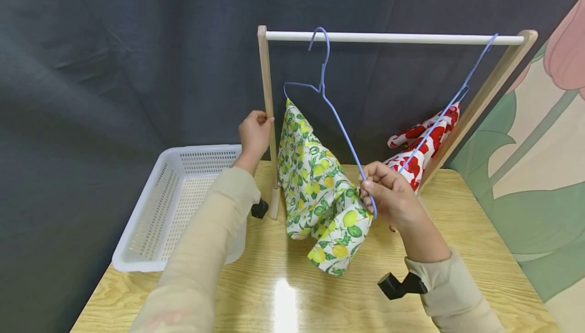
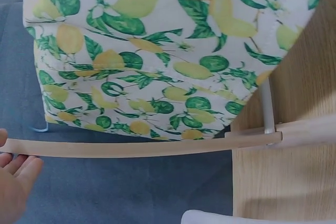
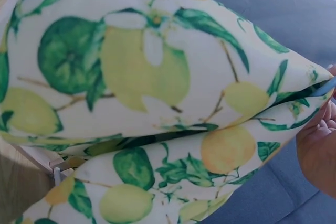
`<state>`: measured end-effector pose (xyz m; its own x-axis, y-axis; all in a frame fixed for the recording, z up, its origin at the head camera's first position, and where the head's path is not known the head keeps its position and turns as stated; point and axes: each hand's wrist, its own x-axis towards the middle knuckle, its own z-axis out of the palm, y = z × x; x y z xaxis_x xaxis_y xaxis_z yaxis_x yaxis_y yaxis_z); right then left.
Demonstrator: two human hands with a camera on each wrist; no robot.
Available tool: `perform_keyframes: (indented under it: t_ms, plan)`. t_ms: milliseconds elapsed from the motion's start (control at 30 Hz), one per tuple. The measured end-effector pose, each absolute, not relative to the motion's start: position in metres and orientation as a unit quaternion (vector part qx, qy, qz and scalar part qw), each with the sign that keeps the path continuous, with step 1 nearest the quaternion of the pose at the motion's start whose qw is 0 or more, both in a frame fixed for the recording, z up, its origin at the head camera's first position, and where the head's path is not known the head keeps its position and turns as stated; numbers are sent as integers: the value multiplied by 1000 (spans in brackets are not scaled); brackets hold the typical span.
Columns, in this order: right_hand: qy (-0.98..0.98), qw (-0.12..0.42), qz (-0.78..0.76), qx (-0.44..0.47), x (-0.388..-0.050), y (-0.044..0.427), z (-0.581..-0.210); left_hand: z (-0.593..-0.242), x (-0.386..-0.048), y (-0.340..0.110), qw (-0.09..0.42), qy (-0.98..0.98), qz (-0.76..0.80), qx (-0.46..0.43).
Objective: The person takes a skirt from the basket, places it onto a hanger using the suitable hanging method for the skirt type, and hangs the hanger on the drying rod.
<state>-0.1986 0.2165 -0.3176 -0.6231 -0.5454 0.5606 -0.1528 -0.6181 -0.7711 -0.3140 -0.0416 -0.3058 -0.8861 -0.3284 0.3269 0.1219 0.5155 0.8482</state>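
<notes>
My right hand (image 1: pixel 388 193) pinches the lower right end of a blue wire hanger (image 1: pixel 340 120), along with the cloth there. A white cloth with a lemon and leaf print (image 1: pixel 311 180) hangs from the hanger's left end and droops in folds toward the right hand. The hanger's hook overlaps the white rail (image 1: pixel 393 38); I cannot tell if it rests on it. My left hand (image 1: pixel 256 132) holds the left wooden post (image 1: pixel 267 84) of the rack, thumb and fingers on either side in the left wrist view. In the right wrist view the lemon-print cloth (image 3: pixel 147 66) hides much of the hanger.
A second blue hanger (image 1: pixel 443 114) with a red and white cloth (image 1: pixel 422 142) hangs at the rack's right end, beside the right post (image 1: pixel 482 104). A white perforated basket (image 1: pixel 141 211) sits left on the wooden table (image 1: pixel 256 292). A dark curtain (image 1: pixel 114 69) is behind.
</notes>
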Motion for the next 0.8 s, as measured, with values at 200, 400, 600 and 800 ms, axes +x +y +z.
perform_keyframes:
  t_ms: [200, 400, 600, 800]
  plan:
    - [419, 117, -795, -423, -203, 216, -312, -305, -317, -39, 241, -840, -482, 66]
    - [422, 117, -792, -425, -208, 214, -307, -308, -318, -39, 254, -837, -478, 76]
    - [423, 122, -793, -421, -211, 211, -301, -308, -318, -36, 266, -842, -462, 83]
    - [432, 115, -793, -414, -213, 209, -298, -310, -320, -35, 285, -840, -454, 82]
